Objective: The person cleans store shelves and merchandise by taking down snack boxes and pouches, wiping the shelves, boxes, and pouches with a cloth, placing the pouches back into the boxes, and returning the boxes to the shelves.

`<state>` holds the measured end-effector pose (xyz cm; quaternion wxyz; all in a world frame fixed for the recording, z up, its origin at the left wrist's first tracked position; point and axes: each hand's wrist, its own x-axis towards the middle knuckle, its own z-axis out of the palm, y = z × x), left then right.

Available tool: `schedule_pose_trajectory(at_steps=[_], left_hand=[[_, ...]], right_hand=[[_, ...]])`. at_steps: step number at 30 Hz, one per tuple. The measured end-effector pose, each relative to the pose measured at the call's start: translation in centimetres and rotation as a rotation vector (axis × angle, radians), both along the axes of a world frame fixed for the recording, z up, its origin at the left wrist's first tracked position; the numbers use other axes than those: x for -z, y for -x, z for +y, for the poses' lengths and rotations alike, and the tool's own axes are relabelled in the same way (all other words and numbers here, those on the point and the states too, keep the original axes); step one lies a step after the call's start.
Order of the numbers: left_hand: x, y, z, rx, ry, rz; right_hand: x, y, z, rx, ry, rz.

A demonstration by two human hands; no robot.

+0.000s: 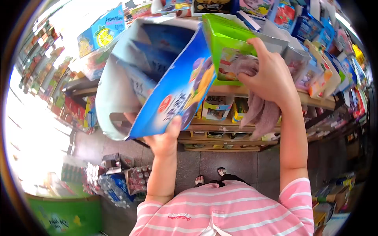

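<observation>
My left hand grips the lower edge of a blue and white cardboard display box, thumb on its printed front. The box is tilted, its open top showing blue packets inside. In my right hand is a mauve cloth, bunched under the fingers and hanging below the palm. The fingers of that hand are at the right side of a bright green box, which stands on the shelf against the blue box. Whether they touch the green box I cannot tell.
More snack boxes crowd the wooden shelf, with lower shelves of goods beneath. At left a blue lemon-printed box stands on the display. Bottle packs sit on the tiled floor near a green counter. Cartons lie at lower right.
</observation>
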<state>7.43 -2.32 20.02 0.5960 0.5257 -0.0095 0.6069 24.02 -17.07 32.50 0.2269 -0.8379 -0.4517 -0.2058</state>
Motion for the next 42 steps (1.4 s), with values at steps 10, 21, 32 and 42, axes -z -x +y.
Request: schedule_pose_trajectory(at_steps=[10,21,32,42], left_hand=[[-3.1,-3.6,3.0,-0.816,-0.017,0.121],[-2.4,-8.1,11.2,-1.199,0.001,0.287],[1.8,-15.4,18.5,-1.228,-0.024,0.423],[11.4,9.8,6.5,-1.311,0.223,0.748]], right_hand=[[1.1,-2.9,7.1,-0.59,-0.175,0.183],[1.6,-6.6,16.1,-0.648,-0.054,0.061],[4.0,-12.8,21.9,-0.789,-0.151,0.154],[-11.1,-0.2,24.4,-0.789,-0.318,-0.236]])
